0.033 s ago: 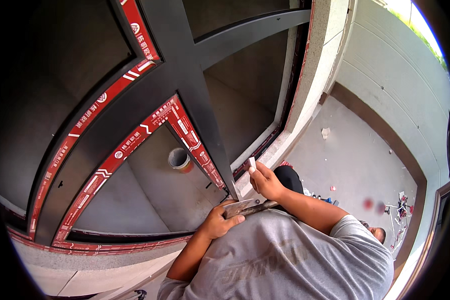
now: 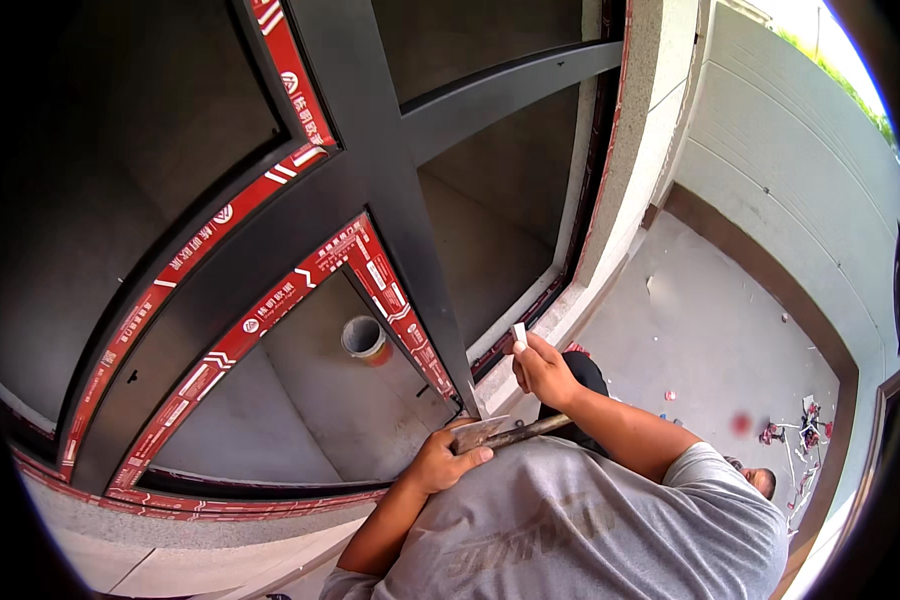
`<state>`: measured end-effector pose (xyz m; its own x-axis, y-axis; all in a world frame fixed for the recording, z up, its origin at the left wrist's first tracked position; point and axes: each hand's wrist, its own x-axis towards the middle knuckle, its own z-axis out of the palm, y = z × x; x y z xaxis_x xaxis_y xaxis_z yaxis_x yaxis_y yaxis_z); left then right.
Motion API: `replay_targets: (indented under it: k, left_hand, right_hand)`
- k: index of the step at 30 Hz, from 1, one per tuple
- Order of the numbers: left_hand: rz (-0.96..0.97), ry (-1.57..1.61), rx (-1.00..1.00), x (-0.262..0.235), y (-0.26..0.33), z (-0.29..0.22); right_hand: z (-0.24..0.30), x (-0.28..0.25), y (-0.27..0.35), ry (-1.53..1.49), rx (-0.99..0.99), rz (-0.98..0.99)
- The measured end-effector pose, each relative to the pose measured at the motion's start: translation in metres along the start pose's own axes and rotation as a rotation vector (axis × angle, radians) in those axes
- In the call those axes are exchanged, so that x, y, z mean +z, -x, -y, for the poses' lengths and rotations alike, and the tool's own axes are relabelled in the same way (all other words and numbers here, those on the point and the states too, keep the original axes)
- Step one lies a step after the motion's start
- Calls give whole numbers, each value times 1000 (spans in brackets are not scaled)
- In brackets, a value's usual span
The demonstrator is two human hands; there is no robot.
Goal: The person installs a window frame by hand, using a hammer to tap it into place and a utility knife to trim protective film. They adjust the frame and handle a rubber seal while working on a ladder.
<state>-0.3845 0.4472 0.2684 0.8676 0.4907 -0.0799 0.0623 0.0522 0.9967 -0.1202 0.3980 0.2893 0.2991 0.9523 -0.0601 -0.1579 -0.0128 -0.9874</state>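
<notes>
My left hand (image 2: 444, 462) is closed around a tool with a thin, flat, greyish plate (image 2: 478, 432) and a worn round handle (image 2: 530, 431). It is held low in front of my grey shirt, beside the lower corner of the window frame. What kind of tool it is cannot be made out. My right hand (image 2: 547, 373) is raised over the sill, farther right. A small white piece (image 2: 519, 332) stands up from between its thumb and fingers. The dark window frame (image 2: 370, 150), partly covered with red printed protective tape (image 2: 270, 312), rises just ahead of both hands.
Through the lower opening a bucket (image 2: 366, 340) stands on the floor inside. A pale stone sill (image 2: 560, 312) runs beside the frame. On the grey floor (image 2: 705, 310) at right lie scraps and a tangle of white and red bits (image 2: 802, 432). Part of a person's head (image 2: 760, 483) shows beyond my right sleeve.
The view has shifted a little, so frame and bucket sit slightly lower and farther right. Both hands keep their holds; more of the tool's handle shows clear of my shirt.
</notes>
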Motion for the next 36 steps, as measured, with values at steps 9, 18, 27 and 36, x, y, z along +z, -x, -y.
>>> replay_targets:
  k: [9,18,27,36]
  left_hand:
    - [-121,170,83,-18,-11,76]
    - [-351,79,-30,-14,16,75]
    - [-437,100,-90,-26,29,64]
    - [-479,118,-103,-35,35,57]
  right_hand:
    - [313,-33,-45,176,-1021,-226]
    - [550,96,-74,347,-1235,-443]
    - [688,158,-121,281,-1251,-393]
    - [770,196,-167,-132,-1354,-169]
